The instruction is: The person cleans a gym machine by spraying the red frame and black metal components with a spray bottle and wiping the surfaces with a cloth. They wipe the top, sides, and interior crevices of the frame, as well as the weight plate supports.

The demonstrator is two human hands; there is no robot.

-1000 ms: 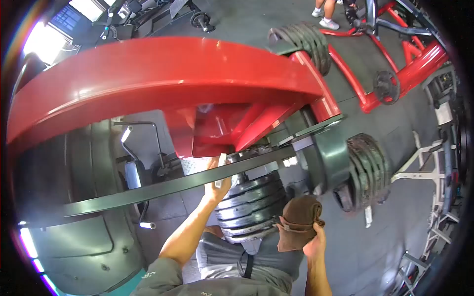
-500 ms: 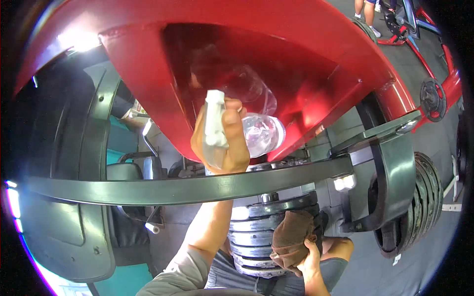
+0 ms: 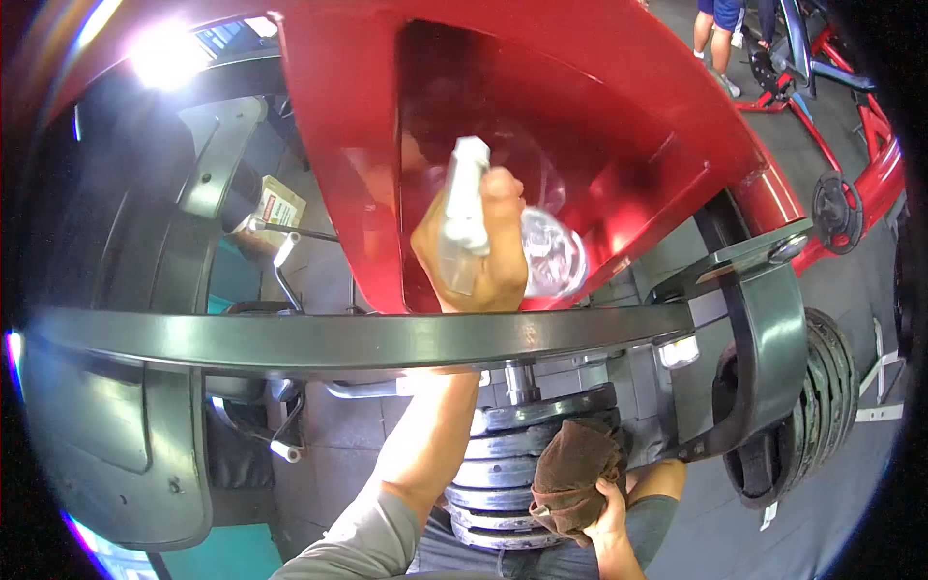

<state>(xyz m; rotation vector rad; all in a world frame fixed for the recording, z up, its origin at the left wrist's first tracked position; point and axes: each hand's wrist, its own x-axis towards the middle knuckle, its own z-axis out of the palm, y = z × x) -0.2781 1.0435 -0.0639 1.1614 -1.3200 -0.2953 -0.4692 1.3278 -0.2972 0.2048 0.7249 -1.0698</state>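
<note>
My left hand (image 3: 501,246) is wrapped round the neck of a spray bottle (image 3: 553,256) with a clear body and a white trigger head. It reaches past a dark metal bar (image 3: 387,340), which crosses in front of my forearm. Bottle and hand are in front of a recessed red metal panel (image 3: 599,116), whose shiny surface reflects them. Low in the view, my right hand (image 3: 607,512) grips a bunched brown cloth (image 3: 577,469). The cloth lies against a stack of dark weight plates (image 3: 498,447) by my legs.
More weight plates (image 3: 822,406) hang on the machine at the right. A black padded seat (image 3: 106,464) with metal brackets stands on the left. Another person's legs (image 3: 720,43) show at the top right, near a red and blue frame (image 3: 812,58).
My left hand and the spray bottle have shifted right across the red panel. The view has turned slightly. My right hand still grips the cloth in about the same place.
</note>
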